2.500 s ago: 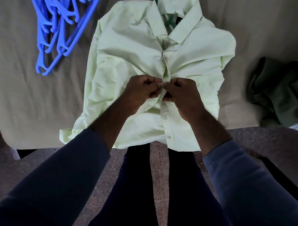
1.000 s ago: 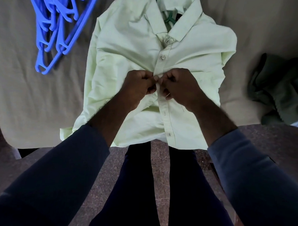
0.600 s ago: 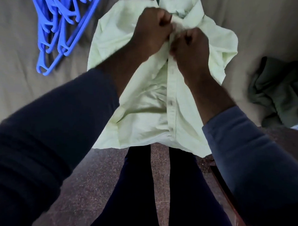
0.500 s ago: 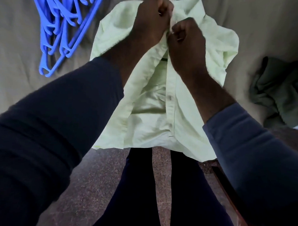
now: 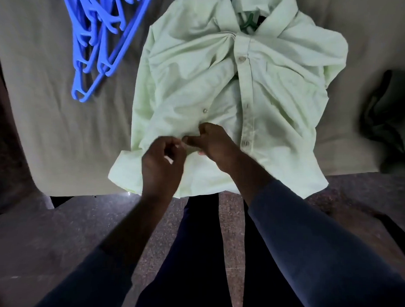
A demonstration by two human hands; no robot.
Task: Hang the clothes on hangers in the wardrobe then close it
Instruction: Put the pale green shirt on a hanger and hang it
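Left hand (image 5: 161, 161), right hand (image 5: 213, 142) — shirt (image 5: 275, 86) edge

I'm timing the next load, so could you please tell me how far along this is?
Done: pale green shirt lies buttoned with a green hanger inside its collar. In hand: left hand and right hand pinch its sleeve fabric. Left: hang it, then the dark green garment using blue hangers; wardrobe not in view.

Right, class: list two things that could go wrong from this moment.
1. The shirt hem overhangs the bed edge; the right hand pinching it might drag it to the floor.
2. Fabric bunches below the collar over the green hanger; lifted so, it may hang creased.
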